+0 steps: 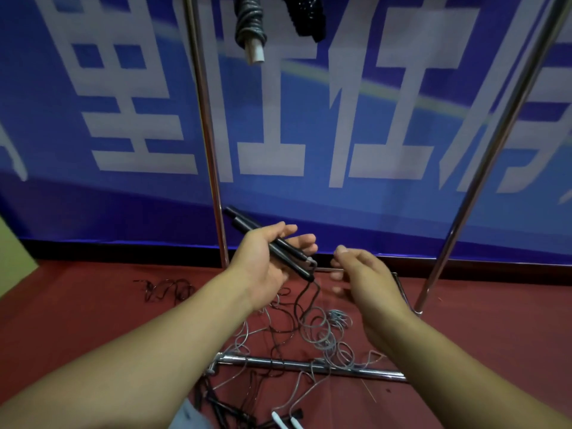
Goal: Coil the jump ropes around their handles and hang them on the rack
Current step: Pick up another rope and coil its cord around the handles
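Observation:
My left hand (266, 258) grips two black jump-rope handles (247, 226) held side by side, pointing up to the left. Their black cord (301, 300) hangs from the lower ends down to the floor. My right hand (362, 274) hovers just right of the handles, blurred, fingers loosely curled, holding nothing that I can see. Two coiled ropes hang at the top of the metal rack: a grey one on a pale handle (250, 32) and a black one (306, 17).
The rack's uprights (207, 131) (483, 156) stand before a blue banner. Its base bar (309, 365) lies on the red floor among tangled grey cord (328, 332) and black cord (167, 289). More handles, black and white (284, 421), lie near my feet.

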{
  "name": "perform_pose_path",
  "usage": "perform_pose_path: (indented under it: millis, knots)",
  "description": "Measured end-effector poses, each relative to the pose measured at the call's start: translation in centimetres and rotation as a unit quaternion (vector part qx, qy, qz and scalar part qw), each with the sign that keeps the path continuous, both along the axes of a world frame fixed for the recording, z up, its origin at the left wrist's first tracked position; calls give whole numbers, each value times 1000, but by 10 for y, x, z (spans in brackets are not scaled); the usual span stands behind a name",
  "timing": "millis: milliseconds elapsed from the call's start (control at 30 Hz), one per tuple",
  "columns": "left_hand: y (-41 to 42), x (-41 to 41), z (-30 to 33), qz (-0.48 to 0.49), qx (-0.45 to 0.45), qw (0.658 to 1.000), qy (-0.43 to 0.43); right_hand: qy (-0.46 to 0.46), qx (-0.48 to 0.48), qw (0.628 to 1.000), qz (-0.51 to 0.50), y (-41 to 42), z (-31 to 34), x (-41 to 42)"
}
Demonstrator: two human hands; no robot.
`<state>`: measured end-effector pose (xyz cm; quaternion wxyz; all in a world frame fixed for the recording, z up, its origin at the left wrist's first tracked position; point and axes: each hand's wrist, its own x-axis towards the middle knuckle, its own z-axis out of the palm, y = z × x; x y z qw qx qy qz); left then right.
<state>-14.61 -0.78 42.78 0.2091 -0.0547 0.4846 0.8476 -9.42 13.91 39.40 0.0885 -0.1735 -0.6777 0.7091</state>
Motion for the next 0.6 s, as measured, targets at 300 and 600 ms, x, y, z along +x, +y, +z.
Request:
perform_pose_path:
  millis: [300, 600]
  knots:
    - [12, -5, 8, -6, 17, 1000, 9, 15, 41, 995, 84, -15, -17, 2]
    - [10, -29, 1, 102, 117, 986, -55, 0, 40, 992, 120, -11, -10, -4]
